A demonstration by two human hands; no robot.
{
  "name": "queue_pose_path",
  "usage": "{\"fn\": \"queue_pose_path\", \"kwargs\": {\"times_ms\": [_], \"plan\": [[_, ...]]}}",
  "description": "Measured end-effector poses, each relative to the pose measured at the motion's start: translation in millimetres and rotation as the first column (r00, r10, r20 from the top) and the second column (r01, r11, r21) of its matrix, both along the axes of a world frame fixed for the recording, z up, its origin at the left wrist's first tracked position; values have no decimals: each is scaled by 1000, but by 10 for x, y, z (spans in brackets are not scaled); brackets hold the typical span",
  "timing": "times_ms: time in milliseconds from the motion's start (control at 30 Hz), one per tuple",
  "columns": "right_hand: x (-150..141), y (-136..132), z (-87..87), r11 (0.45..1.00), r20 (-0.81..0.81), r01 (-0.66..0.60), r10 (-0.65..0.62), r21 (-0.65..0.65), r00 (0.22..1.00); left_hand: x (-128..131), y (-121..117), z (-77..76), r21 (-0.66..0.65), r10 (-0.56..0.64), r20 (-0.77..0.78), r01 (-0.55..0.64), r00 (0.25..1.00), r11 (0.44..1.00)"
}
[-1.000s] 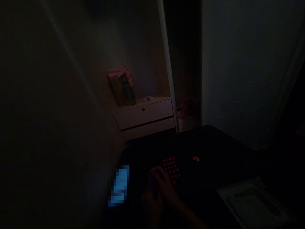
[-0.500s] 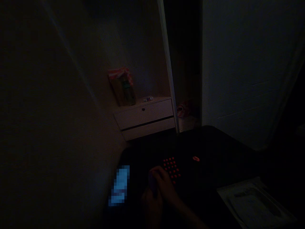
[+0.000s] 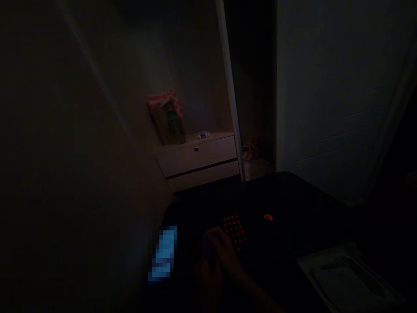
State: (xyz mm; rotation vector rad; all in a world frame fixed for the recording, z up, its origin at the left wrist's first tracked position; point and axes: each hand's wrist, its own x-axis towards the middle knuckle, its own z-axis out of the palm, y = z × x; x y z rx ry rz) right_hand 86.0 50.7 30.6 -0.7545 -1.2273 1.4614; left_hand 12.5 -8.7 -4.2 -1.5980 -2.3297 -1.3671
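Observation:
In very dim light, my left hand (image 3: 209, 274) is closed around the lower part of a small dark bluish object (image 3: 207, 247) whose kind I cannot make out. My right hand (image 3: 224, 248) reaches in from the right, its fingers bent over the top of the same object. Just beyond the right hand, several small red dots (image 3: 235, 228) lie in rows on the black table (image 3: 293, 195). Farther right sits a small reddish piece (image 3: 268, 217). Shadow hides most of the fingers.
A glowing blurred blue screen (image 3: 164, 252) lies at the table's left. A pale flat packet (image 3: 345, 274) is at the right front. Behind the table stand a drawer unit (image 3: 202, 158) with a brown bag (image 3: 167, 124) on it, and a pale panel (image 3: 325, 95).

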Motion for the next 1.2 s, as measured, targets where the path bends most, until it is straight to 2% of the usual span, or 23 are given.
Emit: {"fn": "queue_pose_path", "kwargs": {"times_ms": [200, 433, 867, 1033, 1200], "plan": [[0, -10, 18, 1000, -1, 5, -5, 9, 1000, -13, -1, -45, -14, 34, -26, -34, 999, 999], [10, -15, 18, 1000, 3, 5, -5, -1, 1000, 12, -11, 14, -5, 3, 30, -3, 1000, 1000], [-17, 18, -95, 1000, -14, 4, -5, -20, 1000, 12, 7, 8, 41, 5, 13, -6, 1000, 999], [-8, 5, -67, 1000, -16, 2, -2, -17, 1000, 6, 11, -17, 25, 22, -17, -22, 1000, 999], [-5, -6, -28, 1000, -5, 10, -10, -14, 1000, 13, 1, 29, 0, 14, 19, -14, 1000, 1000]]}}
